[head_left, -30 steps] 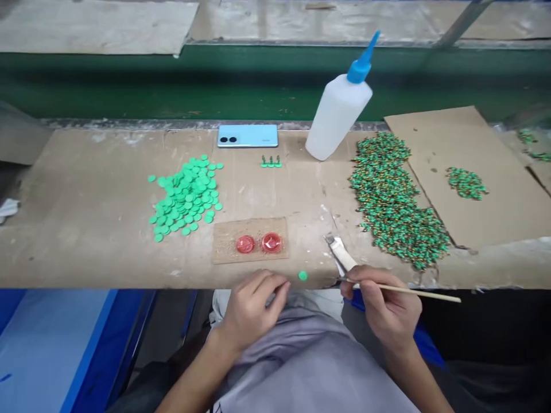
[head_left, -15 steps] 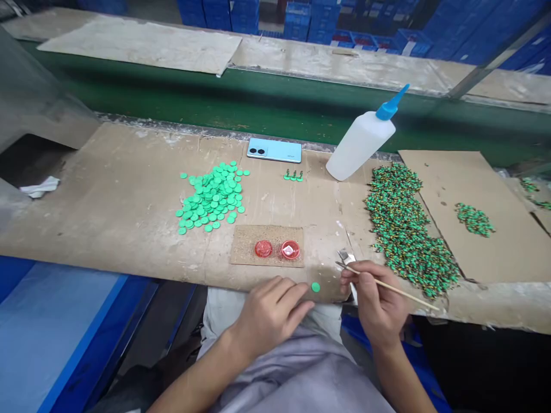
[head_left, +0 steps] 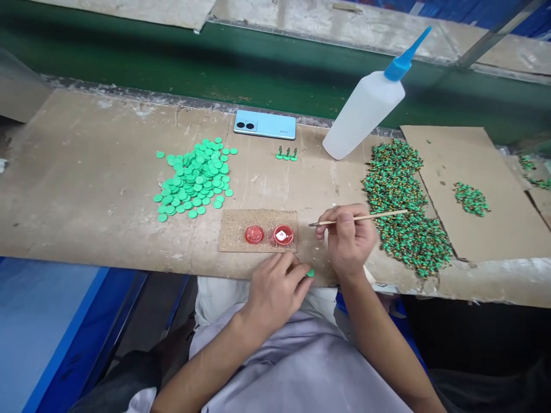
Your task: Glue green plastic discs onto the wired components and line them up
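Observation:
My left hand (head_left: 278, 289) is at the table's near edge, its fingers curled and its thumb and index fingertip closed about a small green disc (head_left: 310, 273). Between the fingers of my right hand (head_left: 350, 238) is a thin paintbrush (head_left: 387, 214), its dark tip pointing left. That tip is just right of a brown board (head_left: 232, 241), apart from it. Two small red round dishes lie on the board: a left one (head_left: 254, 234) and a right one (head_left: 288, 240) with something pale inside.
A heap of green discs (head_left: 196, 178) lies left. Behind are a light blue phone (head_left: 275, 126), three discs with small upright pieces (head_left: 287, 155), and a tilted white bottle (head_left: 364, 112) with blue nozzle. Right is a pile of small green-and-gold pieces (head_left: 396, 195), beside a cardboard sheet (head_left: 486, 241).
My right hand has moved up and left with the paintbrush, bringing its tip near the board. My left hand has closed on the green disc. The view has tilted downward.

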A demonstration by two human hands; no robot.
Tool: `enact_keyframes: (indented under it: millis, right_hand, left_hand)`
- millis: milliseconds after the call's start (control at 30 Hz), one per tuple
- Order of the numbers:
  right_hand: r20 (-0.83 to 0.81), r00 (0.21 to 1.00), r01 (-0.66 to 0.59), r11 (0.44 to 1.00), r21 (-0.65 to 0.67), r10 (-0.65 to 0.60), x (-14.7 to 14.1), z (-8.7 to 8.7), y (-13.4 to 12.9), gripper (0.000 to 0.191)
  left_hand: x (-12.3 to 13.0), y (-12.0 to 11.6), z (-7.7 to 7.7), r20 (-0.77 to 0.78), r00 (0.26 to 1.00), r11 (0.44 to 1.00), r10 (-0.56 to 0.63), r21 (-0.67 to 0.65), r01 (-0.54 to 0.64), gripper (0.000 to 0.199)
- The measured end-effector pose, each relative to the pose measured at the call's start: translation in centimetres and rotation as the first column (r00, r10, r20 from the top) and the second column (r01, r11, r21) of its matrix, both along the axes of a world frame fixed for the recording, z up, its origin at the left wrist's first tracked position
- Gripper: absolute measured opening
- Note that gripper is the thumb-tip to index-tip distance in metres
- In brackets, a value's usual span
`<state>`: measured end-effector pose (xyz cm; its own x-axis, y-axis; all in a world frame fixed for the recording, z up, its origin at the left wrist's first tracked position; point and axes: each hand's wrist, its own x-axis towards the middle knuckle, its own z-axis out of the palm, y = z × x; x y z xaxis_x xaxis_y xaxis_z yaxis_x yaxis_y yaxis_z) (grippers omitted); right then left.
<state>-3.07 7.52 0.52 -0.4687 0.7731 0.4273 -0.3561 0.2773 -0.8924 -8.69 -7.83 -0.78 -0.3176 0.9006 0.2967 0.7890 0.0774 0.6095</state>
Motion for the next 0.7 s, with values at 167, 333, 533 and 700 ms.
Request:
enact_keyframes:
  millis: [167, 333, 533, 700]
  right_hand:
    - [0.034, 0.999, 0.03, 0.999, 0.04, -0.032, 1.0, 0.5, 0.3, 0.018]
    - [0.274, 0.961, -0.115, 0.939, 0.325, 0.023, 1.3, 1.5, 1.0, 0.008]
    - [0.355, 0.931, -0.245, 0.864, 0.439, 0.084, 0.2, 1.1, 1.3, 0.013]
    - [0.388, 0.913, -0.301, 0.845, 0.443, 0.121, -0.1, 0.7, 0.8, 0.013]
  left_hand:
    - [-0.1, -0.1, -0.1, 0.042, 0.999, 1.0, 0.011, 0.023, -0.012, 0.003]
    - [-0.5, -0.5, -0.1, 0.077, 0.997, 1.0, -0.009, 0.024, 0.008, 0.005]
    - [-1.0, -0.6, -0.6, 0.065, 0.996, 0.998, -0.055, 0.018, 0.054, 0.008]
    - [-1.1, -0.6, -0.7, 0.043, 0.997, 0.997, -0.065, 0.031, 0.064, 0.01]
